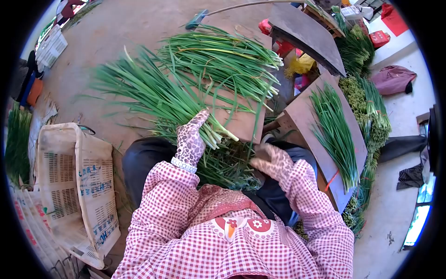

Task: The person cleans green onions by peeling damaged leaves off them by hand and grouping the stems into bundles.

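Head cam looks down over a pink-checked smock w/ long sleeves, both hands in patterned gloves. Left hand lies on a bundle of green chives, fingers stretched out flat along the stalks near their pale cut ends, pressing rather than clenched around them. Right hand sits lower, by the lap, curled loosely over a heap of chive trimmings; can't tell if it actually grips anything. The bundle rests on a brown board just in front of the knees, leaf tips fanning out to the upper left.

A second bundle lies beyond the first on the same board, tips pointing left, ends to the right. To the person's left, a white plastic crate stands on the concrete floor, printed w/ blue characters. To the right, another board carries a neat row of chives, w/ more greens piled along its far edge.

Further off, a dark slanted board, a long-handled tool w/ teal head, and red bags near the top right.
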Demonstrator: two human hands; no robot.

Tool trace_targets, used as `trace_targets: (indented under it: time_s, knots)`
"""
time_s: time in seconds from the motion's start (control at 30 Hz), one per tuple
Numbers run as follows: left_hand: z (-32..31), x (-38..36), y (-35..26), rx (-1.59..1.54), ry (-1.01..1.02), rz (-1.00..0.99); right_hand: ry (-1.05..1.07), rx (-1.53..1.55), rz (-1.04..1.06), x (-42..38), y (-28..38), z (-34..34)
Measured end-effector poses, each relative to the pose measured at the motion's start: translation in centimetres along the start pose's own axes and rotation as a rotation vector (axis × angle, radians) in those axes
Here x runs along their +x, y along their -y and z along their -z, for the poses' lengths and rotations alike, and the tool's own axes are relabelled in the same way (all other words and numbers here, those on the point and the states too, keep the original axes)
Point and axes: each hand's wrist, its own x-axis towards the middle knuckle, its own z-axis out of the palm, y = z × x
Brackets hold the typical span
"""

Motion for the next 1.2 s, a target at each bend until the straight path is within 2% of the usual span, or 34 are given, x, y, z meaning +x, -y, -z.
trace_targets:
  time_s: [0.07, 0.1, 0.17, 0.27, 0.4, 0.47, 0.5, 0.53, 0.57, 0.6, 0.63, 0.67, 0.7, 0.77, 0.83, 0.9, 0.93, 1.0, 1.03, 1.1, 1.2]
  knots:
    - [-0.8, -0.7, 0.8, -0.028, 0.010, -0.014, -0.094, 0.149, 0.065, 1.2, 4.2, 0.2]
    - [-1.3, -0.8, 0.8, -0.047, 0.015, -0.038, -0.069, 0.466, 0.108, 3.1, 5.5, -1.8]
    - [-1.6, -1.1, 0.5, -0.090, 0.027, 0.026, -0.089, 0.777, 0.087, 4.7, 5.4, -4.2]
    - [-1.2, -0.7, 1.0, -0.122, 0.000, 0.013, -0.104, 0.771, 0.012, 5.7, 5.2, -5.6]
    - [-1.3, -0.5, 0.5, -0.148, -0.030, 0.067, -0.104, 0.608, 0.005, 5.4, 5.1, -4.3]
    - [-0.9, 0.1, 0.3, -0.159, -0.068, 0.027, -0.112, 0.104, 0.048, 5.1, 4.5, -3.7]
    - [-0.7, 0.5, 0.0, -0.174, -0.108, -0.020, -0.205, -0.081, 0.113, 4.6, 3.7, -4.0]
    - [-0.3, 0.4, -0.8, -0.117, -0.046, -0.017, -0.077, 0.045, 0.115, 4.2, 2.3, -3.9]
    - [0.4, 0.9, -1.2, -0.118, -0.048, -0.021, -0.082, 0.098, 0.101, 3.0, 1.3, -4.2]
    - [0.8, 1.3, -1.3, -0.161, -0.056, -0.042, 0.036, 0.142, 0.060, 1.9, 0.0, -4.1]
    - [1.1, 1.5, -1.2, -0.204, -0.065, -0.062, 0.043, -0.006, 0.201, 0.7, -2.6, -4.8]
    - [1.2, 1.6, -1.1, -0.208, -0.067, -0.065, 0.360, -0.217, 0.122, 0.1, -4.0, -4.2]
    - [1.3, 1.7, -0.8, -0.175, -0.071, -0.092, 0.691, -0.355, -0.052, -0.5, -2.3, -1.9]
    - [0.8, 1.2, -0.6, -0.142, -0.068, -0.112, 0.478, -0.392, 0.005, -1.8, -0.1, 0.5]
    - [-0.6, -0.2, -0.8, -0.124, -0.003, 0.012, 0.076, -0.049, 0.007, -1.4, 1.5, 1.4]
    - [-0.9, -0.2, 0.1, -0.133, 0.023, -0.008, -0.197, -0.165, 0.242, 0.4, 2.9, 1.6]
    - [-1.2, -0.5, 0.2, -0.134, 0.028, 0.023, -0.205, -0.161, 0.241, 1.1, 4.0, 1.4]
    - [-1.7, -0.5, 0.4, -0.131, 0.037, 0.054, -0.237, -0.283, 0.450, 2.2, 6.3, 1.0]
    - [-1.7, -0.4, 0.7, -0.117, -0.002, 0.068, -0.280, -0.235, 0.646, 3.0, 6.4, 0.7]
    - [-1.3, 0.0, 1.3, -0.110, -0.049, 0.086, -0.060, -0.208, 0.272, 5.2, 8.2, 0.1]
    - [-0.8, 0.5, 1.7, -0.044, 0.015, 0.134, 0.011, -0.319, 0.203, 6.9, 9.4, -0.7]
